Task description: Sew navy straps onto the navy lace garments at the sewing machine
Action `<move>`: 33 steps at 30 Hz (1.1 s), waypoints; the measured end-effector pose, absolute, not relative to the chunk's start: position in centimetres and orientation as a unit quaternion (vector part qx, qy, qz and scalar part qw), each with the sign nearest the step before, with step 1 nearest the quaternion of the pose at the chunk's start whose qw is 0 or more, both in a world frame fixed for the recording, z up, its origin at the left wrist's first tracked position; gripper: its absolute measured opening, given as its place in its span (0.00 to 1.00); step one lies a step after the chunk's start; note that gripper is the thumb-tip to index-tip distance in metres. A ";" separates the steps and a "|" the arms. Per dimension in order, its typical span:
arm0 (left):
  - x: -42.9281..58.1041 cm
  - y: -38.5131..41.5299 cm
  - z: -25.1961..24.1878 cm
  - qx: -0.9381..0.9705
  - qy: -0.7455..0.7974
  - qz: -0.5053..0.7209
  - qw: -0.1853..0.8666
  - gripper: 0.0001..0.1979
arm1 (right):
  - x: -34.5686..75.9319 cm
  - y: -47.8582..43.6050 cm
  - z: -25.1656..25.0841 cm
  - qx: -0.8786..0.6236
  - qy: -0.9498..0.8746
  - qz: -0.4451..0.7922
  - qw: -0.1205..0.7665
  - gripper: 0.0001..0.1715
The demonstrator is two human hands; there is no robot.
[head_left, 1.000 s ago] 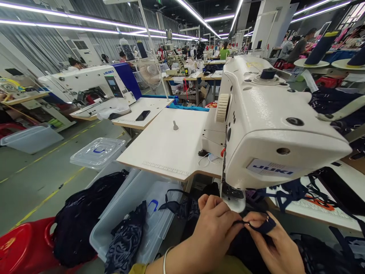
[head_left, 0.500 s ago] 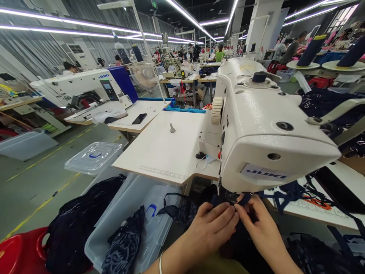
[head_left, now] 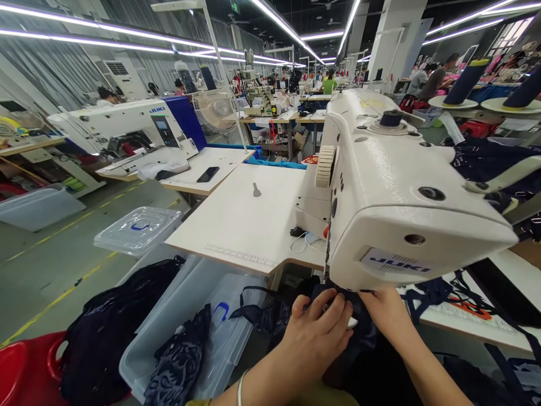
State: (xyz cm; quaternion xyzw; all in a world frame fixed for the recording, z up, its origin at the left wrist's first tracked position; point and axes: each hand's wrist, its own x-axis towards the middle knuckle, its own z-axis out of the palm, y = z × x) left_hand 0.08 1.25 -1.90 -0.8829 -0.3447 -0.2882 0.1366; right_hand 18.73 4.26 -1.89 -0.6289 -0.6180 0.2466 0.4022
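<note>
A white Juki sewing machine (head_left: 393, 186) fills the right half of the view. Under its head lies dark navy fabric (head_left: 363, 338). My left hand (head_left: 316, 332) rests on that fabric with its fingers curled and pressed against it, close to the needle area. My right hand (head_left: 386, 313) reaches under the machine head from the right; its fingertips are hidden by the machine. Navy straps (head_left: 431, 285) trail over the table to the right.
A white work table (head_left: 249, 217) extends left of the machine. Below it a clear plastic bin (head_left: 186, 304) holds dark cloth, beside a red basket (head_left: 25, 366) with a dark bundle. A clear lid (head_left: 137, 228), another Juki machine (head_left: 127, 127) and people stand farther back.
Both hands have moved up and forward with the navy fabric, from in front of the machine to right beneath its head. The right fingertips are now hidden.
</note>
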 end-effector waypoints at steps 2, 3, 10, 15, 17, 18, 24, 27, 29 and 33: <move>0.3 1.3 -1.8 -0.878 -0.355 -0.296 0.126 0.15 | 18.8 4.8 -2.1 -0.626 -0.632 0.218 0.402 0.17; 0.4 1.4 -1.8 -0.877 -0.358 -0.297 0.121 0.15 | 18.8 5.0 -2.3 -0.626 -0.634 0.207 0.404 0.17; 0.8 1.2 -2.0 -0.875 -0.373 -0.287 0.115 0.17 | 19.2 5.9 -3.7 -0.603 -0.644 0.161 0.442 0.13; 1.0 1.1 -2.2 -0.871 -0.375 -0.294 0.115 0.17 | 19.3 6.2 -3.5 -0.594 -0.650 0.163 0.446 0.12; 1.1 1.2 -2.2 -0.871 -0.379 -0.290 0.117 0.18 | 19.2 6.2 -3.3 -0.590 -0.651 0.168 0.447 0.12; 1.1 1.2 -2.2 -0.871 -0.380 -0.288 0.121 0.18 | 19.2 6.1 -3.2 -0.589 -0.651 0.170 0.448 0.12; 1.0 1.3 -2.0 -0.873 -0.379 -0.278 0.130 0.19 | 19.1 5.9 -3.3 -0.584 -0.648 0.194 0.449 0.11; 1.0 1.3 -2.1 -0.873 -0.380 -0.276 0.131 0.19 | 19.3 5.9 -3.8 -0.582 -0.643 0.214 0.450 0.11; 1.0 1.4 -2.3 -0.869 -0.381 -0.285 0.136 0.18 | 19.4 6.0 -4.0 -0.579 -0.639 0.226 0.452 0.13; 1.3 1.7 -2.4 -0.844 -0.379 -0.351 0.142 0.15 | 18.9 6.1 -3.7 -0.569 -0.633 0.240 0.467 0.14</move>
